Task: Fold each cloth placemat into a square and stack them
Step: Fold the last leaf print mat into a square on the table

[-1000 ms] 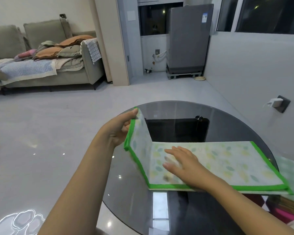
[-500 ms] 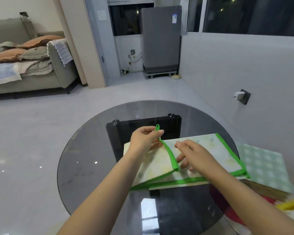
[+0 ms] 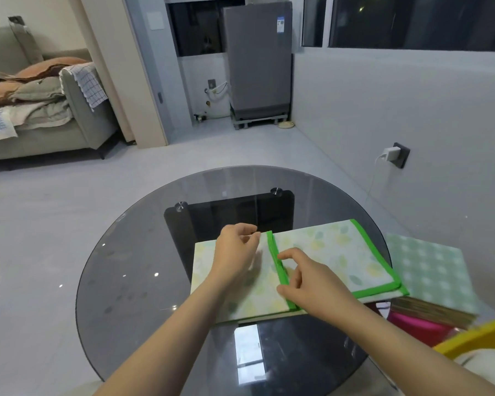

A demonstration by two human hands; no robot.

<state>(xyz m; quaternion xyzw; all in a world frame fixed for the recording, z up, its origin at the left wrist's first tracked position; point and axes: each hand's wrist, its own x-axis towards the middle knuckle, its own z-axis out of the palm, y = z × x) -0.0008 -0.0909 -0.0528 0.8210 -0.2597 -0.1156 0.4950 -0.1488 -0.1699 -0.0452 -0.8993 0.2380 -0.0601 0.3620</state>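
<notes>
Round dark glass table (image 3: pixel 143 281) filling the lower middle of the view, set on a pale grey floor (image 3: pixel 55 218). Beige sofa (image 3: pixel 77 121) heaped with cushions and blankets at far left; tall grey appliance (image 3: pixel 257 61) on a low stand against the back wall, under dark windows. White charger (image 3: pixel 391 153) plugged into a dark wall socket at right.

On the table's near right part, a leaf-print cloth placemat (image 3: pixel 340 252) with bright green binding, lying flat, its left portion folded over onto the rest so that one green edge (image 3: pixel 277 267) runs front to back across the middle. Just beyond its right side, a pale green checked cloth (image 3: pixel 432 270), resting over a pink object (image 3: pixel 412 327) and something striped brown, hard to make out. Yellow curved rim (image 3: pixel 475 338) at the lower right corner.

Left hand (image 3: pixel 235 252) resting palm down on the folded-over flap, fingers loosely curled, gripping nothing. Right hand (image 3: pixel 312 281) just beside it, thumb and forefinger pinched toward the green edge, touching it; whether cloth is actually held between them cannot be told.
</notes>
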